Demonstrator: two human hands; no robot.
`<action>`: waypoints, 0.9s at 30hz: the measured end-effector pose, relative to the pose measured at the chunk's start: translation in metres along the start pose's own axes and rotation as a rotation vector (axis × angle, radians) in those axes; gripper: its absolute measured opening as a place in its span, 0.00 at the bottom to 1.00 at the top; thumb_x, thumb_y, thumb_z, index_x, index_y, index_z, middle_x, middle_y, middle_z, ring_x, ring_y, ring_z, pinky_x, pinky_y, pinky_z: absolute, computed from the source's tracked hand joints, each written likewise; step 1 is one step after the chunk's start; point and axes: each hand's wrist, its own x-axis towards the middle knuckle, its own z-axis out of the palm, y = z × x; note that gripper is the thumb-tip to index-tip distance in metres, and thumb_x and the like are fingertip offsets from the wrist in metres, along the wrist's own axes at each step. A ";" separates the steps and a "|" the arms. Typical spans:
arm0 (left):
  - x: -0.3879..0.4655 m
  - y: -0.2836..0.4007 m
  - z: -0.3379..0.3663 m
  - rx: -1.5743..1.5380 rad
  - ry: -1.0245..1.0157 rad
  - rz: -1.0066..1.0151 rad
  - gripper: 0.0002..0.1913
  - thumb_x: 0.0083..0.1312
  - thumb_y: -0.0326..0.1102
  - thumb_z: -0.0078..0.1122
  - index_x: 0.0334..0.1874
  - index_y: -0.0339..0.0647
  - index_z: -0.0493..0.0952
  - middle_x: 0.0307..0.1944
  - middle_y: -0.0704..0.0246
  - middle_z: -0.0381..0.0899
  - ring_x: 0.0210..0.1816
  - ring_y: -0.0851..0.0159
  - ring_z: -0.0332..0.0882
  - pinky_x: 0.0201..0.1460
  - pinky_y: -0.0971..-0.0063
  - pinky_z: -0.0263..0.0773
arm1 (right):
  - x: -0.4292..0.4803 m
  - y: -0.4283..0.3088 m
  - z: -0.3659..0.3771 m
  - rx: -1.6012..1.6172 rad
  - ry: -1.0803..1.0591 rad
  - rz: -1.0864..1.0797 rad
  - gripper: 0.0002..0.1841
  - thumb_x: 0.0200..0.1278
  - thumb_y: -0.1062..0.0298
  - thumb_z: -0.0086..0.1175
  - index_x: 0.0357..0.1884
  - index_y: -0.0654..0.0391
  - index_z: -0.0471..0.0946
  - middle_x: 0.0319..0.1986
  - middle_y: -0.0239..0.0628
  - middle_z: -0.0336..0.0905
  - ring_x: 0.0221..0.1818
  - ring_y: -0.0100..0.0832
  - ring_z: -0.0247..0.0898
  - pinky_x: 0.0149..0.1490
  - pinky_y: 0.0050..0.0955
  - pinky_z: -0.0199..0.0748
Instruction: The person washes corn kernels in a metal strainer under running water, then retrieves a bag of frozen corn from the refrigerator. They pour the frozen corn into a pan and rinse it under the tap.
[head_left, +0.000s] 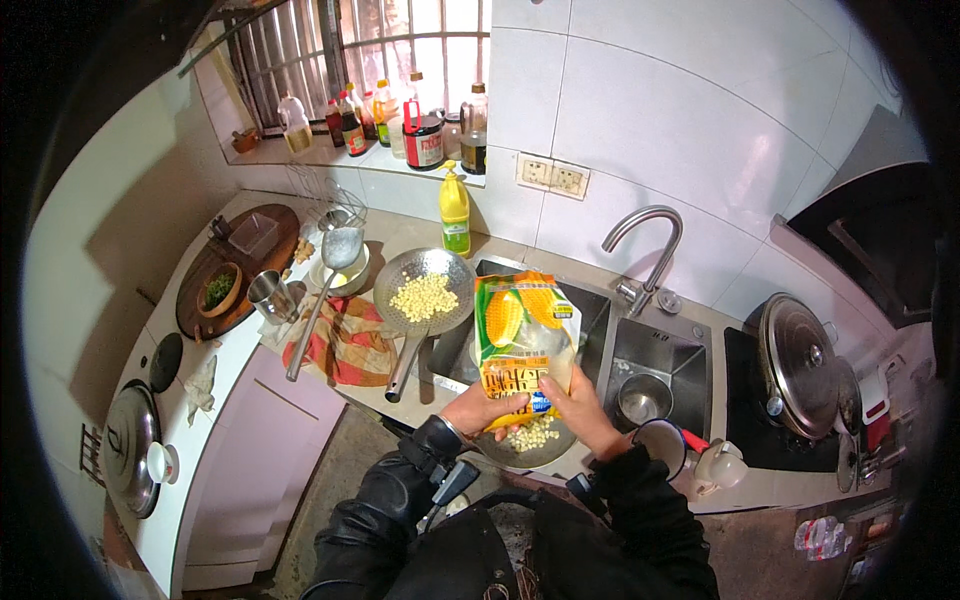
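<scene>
Both my hands grip a printed plastic food bag (517, 330) with corn cobs pictured on it. My left hand (480, 409) is at its lower left corner. My right hand (581, 412) holds its lower right side, thumb across the front. Below the bag is a shallow metal pan or bowl (517, 459) with pale yellow corn kernels (534, 433) in it, partly hidden by my hands and the bag. More kernels (424, 296) lie in a hammered metal strainer ladle (450, 259) beyond my left hand, its handle pointing towards me.
The double sink (694, 375) has a steel pot (646, 397) in its right basin, below the faucet (652, 247). A lidded wok (806, 364) stands on the cooktop at right. An enamel mug (664, 442) sits near the edge. A checked cloth (345, 341) and steel cup (271, 298) lie left.
</scene>
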 end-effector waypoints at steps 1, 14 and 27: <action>0.001 -0.004 0.006 0.013 0.084 0.024 0.19 0.70 0.47 0.55 0.54 0.38 0.71 0.29 0.68 0.78 0.22 0.72 0.75 0.17 0.83 0.69 | -0.001 0.000 0.005 -0.116 0.062 -0.034 0.26 0.65 0.66 0.56 0.60 0.66 0.63 0.48 0.41 0.76 0.50 0.29 0.72 0.53 0.31 0.71; -0.010 -0.004 0.044 0.141 0.335 0.059 0.17 0.72 0.45 0.51 0.53 0.39 0.71 0.23 0.72 0.74 0.14 0.77 0.66 0.14 0.83 0.60 | -0.006 0.007 0.016 -0.224 0.217 -0.118 0.20 0.67 0.53 0.52 0.43 0.65 0.77 0.32 0.46 0.81 0.35 0.38 0.77 0.42 0.35 0.73; -0.013 -0.008 0.028 0.165 0.224 -0.017 0.20 0.68 0.42 0.58 0.56 0.36 0.70 0.29 0.69 0.78 0.18 0.77 0.72 0.16 0.84 0.66 | -0.004 0.003 0.008 -0.021 0.024 0.195 0.20 0.72 0.55 0.47 0.50 0.65 0.74 0.40 0.34 0.78 0.41 0.23 0.71 0.47 0.26 0.71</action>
